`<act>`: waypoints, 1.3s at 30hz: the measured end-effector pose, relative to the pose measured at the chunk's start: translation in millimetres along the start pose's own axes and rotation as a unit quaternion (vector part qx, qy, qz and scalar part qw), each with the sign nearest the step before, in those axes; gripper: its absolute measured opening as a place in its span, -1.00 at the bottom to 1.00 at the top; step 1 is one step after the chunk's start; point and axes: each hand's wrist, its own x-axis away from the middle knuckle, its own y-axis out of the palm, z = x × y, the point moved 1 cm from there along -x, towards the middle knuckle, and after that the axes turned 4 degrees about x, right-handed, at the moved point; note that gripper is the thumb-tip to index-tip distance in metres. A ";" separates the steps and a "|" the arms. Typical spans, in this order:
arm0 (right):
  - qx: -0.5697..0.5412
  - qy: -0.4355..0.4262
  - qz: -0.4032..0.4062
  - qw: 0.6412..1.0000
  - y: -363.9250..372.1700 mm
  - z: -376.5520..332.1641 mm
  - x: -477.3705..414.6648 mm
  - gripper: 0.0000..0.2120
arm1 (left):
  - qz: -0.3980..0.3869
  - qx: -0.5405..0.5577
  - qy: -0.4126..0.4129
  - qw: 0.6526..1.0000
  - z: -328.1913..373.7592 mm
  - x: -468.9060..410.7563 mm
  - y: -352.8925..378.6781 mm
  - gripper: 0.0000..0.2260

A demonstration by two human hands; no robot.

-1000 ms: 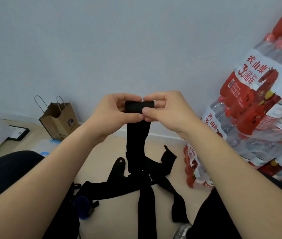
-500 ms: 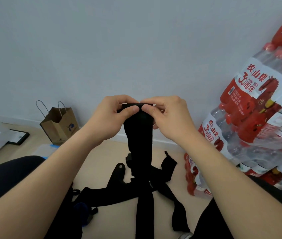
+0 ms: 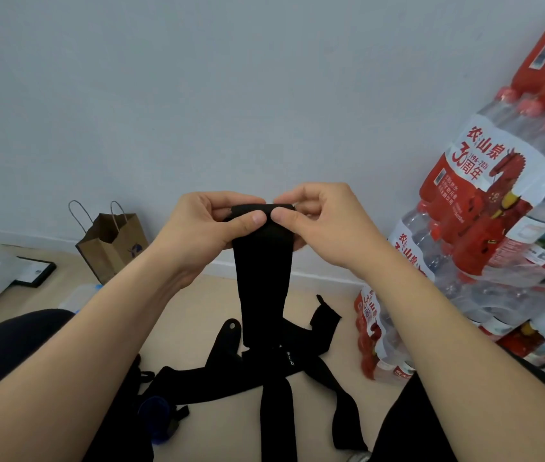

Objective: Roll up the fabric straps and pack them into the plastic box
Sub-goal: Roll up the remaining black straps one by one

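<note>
Where the floor meets the wall [image 3: 197,95] at far left, a dark flat slab [image 3: 35,271] lies on the floor. Just right of it a paper bag [image 3: 114,248] stands open, its handles up. Below the bag, a pale box [image 3: 79,296] with a blue spot at its edge shows only in part past the left knee [image 3: 14,348]; what it holds cannot be told.

The left hand [image 3: 204,228] is raised in front of the wall, fingers curled. Its thumb presses the front of the strap [image 3: 264,278] at the top end while the fingers sit behind, so it pinches the cloth. The top end is turned over into a small roll between both hands. The right hand [image 3: 326,225] grips the same roll from the other side, thumb in front and fingers curled behind; the two thumb tips almost meet at the middle.

From the roll the strap hangs straight down to the pile [image 3: 298,365] of black straps sprawled on the floor between the legs, ends pointing several ways.

At the right, wrapped packs of bottles [image 3: 498,228] with red labels are stacked near the wall.
</note>
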 end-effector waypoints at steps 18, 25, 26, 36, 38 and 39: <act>0.025 -0.005 -0.083 0.996 -3.9 8.6 2.1 -0.87 | -0.022 -0.043 -0.001 0.999 4.3 0.7 -8.5 -0.72; 0.134 -0.084 0.007 0.987 4.3 7.0 4.6 -0.89 | -0.091 -0.079 -0.053 0.991 7.2 6.5 -6.0 -0.81; 0.143 -0.090 0.015 0.986 4.0 7.6 5.1 -0.90 | -0.087 -0.078 -0.051 0.992 6.8 6.4 -5.6 -0.82; -0.039 0.004 -0.033 0.999 -4.4 -0.3 7.9 -0.87 | -0.076 -0.012 -0.031 0.997 5.4 5.5 -8.8 -0.70; -0.028 -0.010 -0.017 0.999 -6.2 -0.9 9.8 -0.83 | -0.111 -0.057 -0.025 0.992 5.2 6.1 -8.5 -0.77; -0.021 -0.017 -0.014 1.000 -6.5 -1.9 10.9 -0.80 | -0.123 -0.078 -0.025 0.989 5.9 6.3 -9.7 -0.80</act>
